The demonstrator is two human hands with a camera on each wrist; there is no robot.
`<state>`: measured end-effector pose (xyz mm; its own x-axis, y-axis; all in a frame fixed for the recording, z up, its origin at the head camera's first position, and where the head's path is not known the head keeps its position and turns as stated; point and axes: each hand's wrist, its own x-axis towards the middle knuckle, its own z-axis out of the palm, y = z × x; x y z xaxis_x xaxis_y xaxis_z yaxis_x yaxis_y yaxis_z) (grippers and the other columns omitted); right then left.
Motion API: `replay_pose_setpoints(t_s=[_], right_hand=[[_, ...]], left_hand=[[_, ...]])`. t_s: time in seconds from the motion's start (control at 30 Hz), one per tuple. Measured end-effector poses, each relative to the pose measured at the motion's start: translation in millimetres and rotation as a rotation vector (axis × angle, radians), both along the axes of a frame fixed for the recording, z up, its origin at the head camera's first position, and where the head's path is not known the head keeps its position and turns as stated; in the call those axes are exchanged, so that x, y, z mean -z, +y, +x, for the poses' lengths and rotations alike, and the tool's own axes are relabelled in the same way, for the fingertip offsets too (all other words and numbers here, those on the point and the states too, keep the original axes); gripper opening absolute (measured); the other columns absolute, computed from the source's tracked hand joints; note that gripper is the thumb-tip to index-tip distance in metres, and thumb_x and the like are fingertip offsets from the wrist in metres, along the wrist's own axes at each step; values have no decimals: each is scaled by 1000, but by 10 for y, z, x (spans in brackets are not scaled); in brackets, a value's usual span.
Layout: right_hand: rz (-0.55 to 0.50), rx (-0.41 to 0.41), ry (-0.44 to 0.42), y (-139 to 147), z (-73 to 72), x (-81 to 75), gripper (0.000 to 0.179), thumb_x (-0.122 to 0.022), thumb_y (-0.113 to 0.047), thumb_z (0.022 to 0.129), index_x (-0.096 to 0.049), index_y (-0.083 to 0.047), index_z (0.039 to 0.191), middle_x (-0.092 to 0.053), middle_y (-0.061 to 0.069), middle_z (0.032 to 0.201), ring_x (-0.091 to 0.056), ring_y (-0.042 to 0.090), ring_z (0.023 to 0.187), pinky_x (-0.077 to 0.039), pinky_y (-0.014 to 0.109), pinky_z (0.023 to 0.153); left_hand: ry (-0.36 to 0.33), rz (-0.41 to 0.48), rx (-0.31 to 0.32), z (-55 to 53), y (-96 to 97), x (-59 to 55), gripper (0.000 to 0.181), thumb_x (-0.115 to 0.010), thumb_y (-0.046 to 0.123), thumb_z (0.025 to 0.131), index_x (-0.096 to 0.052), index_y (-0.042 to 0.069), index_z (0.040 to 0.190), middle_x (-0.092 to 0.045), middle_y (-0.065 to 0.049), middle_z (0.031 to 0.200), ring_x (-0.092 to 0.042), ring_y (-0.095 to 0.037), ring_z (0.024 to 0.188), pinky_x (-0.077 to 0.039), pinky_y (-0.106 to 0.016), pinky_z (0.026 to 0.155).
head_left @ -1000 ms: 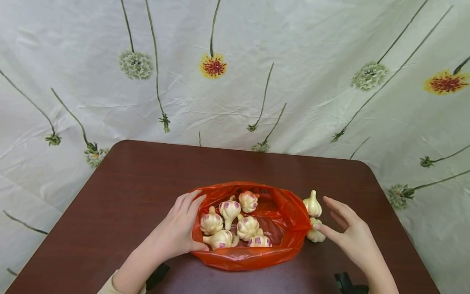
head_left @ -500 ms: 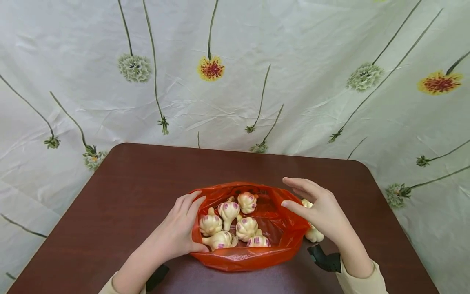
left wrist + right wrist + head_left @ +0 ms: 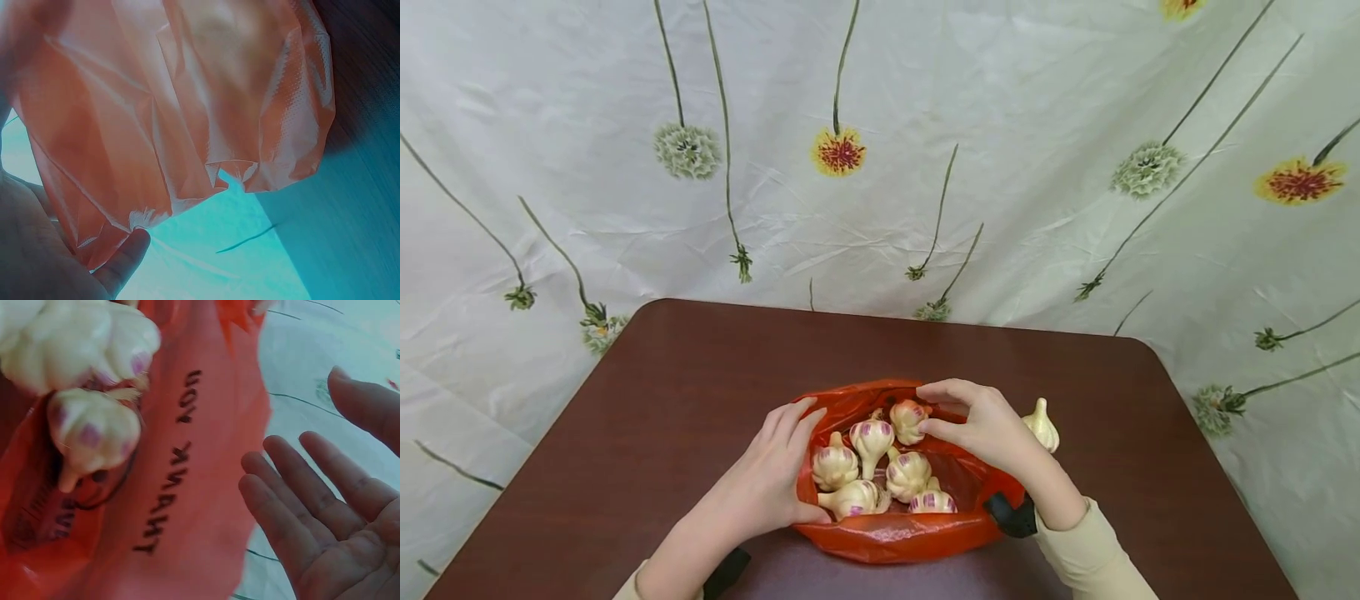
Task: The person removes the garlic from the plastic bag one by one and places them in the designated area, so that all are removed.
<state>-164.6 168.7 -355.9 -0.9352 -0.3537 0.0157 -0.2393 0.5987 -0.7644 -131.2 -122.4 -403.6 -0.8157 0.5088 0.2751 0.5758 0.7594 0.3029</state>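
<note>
A red plastic bag (image 3: pixel 910 533) lies with its mouth wide, and several garlic bulbs (image 3: pixel 908 475) with purple marks sit inside. At its left side my left hand (image 3: pixel 767 475) holds the rim, thumb at the front edge and fingers towards the back. In the left wrist view, the thumb of the left hand (image 3: pixel 125 262) meets the bag's edge (image 3: pixel 156 125). My right hand (image 3: pixel 981 421) reaches over the bag's right part, near the rear garlic bulb (image 3: pixel 908 421). The right wrist view shows the right hand (image 3: pixel 337 531) with fingers extended and holding nothing, beside the bag's printed wall (image 3: pixel 187 456).
One garlic bulb (image 3: pixel 1042 427) stands on the dark brown table (image 3: pixel 715 367), right of the bag and beyond the right forearm. A pale cloth with printed flowers (image 3: pixel 880 167) hangs behind the table. Dark wrist mounts (image 3: pixel 1011 515) sit under the forearms.
My right hand has moved left from beside the loose garlic bulbs to over the bag. The forearm now covers where the nearer loose bulb was. My left hand keeps its place on the rim.
</note>
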Motion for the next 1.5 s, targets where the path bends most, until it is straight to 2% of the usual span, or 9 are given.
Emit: replay_pose_setpoints(t_s=[0.23,0.5,0.67,0.77,0.87,1.0,1.27,1.37,1.5], right_hand=[[22,-53,-38,-85,-126,187,41,-73,-19,89,-64,-5,127,-67,14,124,-63,32,118,-51,48,98],[82,9,-102,-127,-359,364,44,-72,-14,90,-60,-2,131,-63,15,129,-58,35,122,-49,48,101],[165,-12,-70,-136,-449,479,48,-74,-14,87,-60,-2,132,-65,15,126,-62,31,112,-53,42,92],[193,-16,-94,-147,-475,559,51,-75,-17,85,-60,-5,133,-66,14,124,-63,27,98,-54,40,87],[218,13,-140,-159,-491,638,52,-76,-23,85,-60,-10,134,-66,11,124,-61,24,94,-52,44,90],[230,28,-153,-173,-496,714,54,-76,-25,85,-59,-10,134,-65,11,126,-63,23,101,-51,46,95],[292,20,-154,-202,-501,743,62,-81,-32,80,-60,-8,134,-64,11,129,-63,27,107,-49,46,99],[282,38,-133,-191,-505,765,57,-81,-32,79,-63,-8,128,-68,9,121,-62,22,95,-52,43,93],[289,59,-125,-172,-491,751,51,-81,-31,79,-67,-7,121,-70,6,103,-57,18,77,-52,35,75]], left_hand=[[-23,-3,-7,-4,8,9,114,-97,44,49,-44,-5,138,-42,-25,143,-39,-41,128,-44,-55,104],[-38,-2,-10,-16,5,22,115,-96,45,49,-44,-5,138,-41,-25,145,-39,-42,129,-43,-56,104],[-19,0,-4,-22,13,27,115,-97,45,48,-44,-6,138,-41,-25,144,-39,-42,128,-44,-56,104],[-12,5,-1,-22,22,31,115,-98,43,48,-45,-6,137,-42,-25,144,-39,-42,128,-44,-55,103],[-14,7,1,-22,31,30,115,-98,42,48,-44,-6,137,-41,-25,144,-39,-42,128,-44,-56,103],[-13,-3,2,-20,37,27,114,-98,42,49,-44,-5,138,-40,-25,145,-39,-42,128,-44,-56,102],[11,-10,10,-22,46,28,113,-97,43,49,-45,-5,137,-41,-24,144,-39,-42,128,-45,-55,101],[9,-10,9,-22,51,24,113,-97,43,49,-45,-5,137,-41,-24,144,-40,-42,128,-45,-55,102],[3,-8,2,-21,57,22,112,-98,42,49,-45,-5,137,-41,-24,144,-39,-43,128,-45,-55,102]])
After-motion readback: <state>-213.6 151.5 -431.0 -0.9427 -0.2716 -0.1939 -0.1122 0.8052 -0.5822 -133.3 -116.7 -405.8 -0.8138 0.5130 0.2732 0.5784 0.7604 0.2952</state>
